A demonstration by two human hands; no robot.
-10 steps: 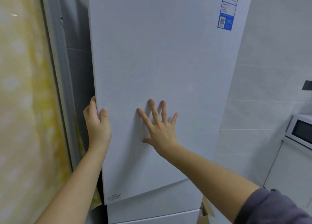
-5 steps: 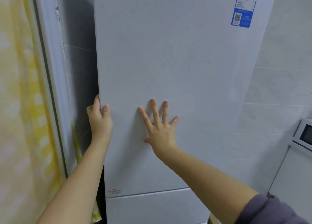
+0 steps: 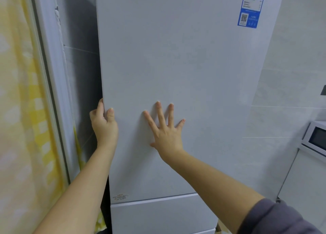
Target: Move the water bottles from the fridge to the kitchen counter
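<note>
The tall white fridge door (image 3: 176, 57) fills the middle of the head view and looks shut, flush with the drawer front (image 3: 162, 216) below it. My left hand (image 3: 104, 126) grips the door's left edge, fingers wrapped behind it and thumb on the front. My right hand (image 3: 165, 135) lies flat on the door face with its fingers spread. No water bottles are in view; the inside of the fridge is hidden.
A yellow checked curtain (image 3: 23, 110) and a white frame (image 3: 51, 75) stand close on the left. A blue label (image 3: 249, 13) sits at the door's top right. A white microwave (image 3: 315, 138) rests on a white cabinet (image 3: 303, 180) at the right, against a tiled wall.
The fridge door has swung from slightly ajar to flush with the drawer below. Both hands stay on it in the same grip, and the view has shifted closer.
</note>
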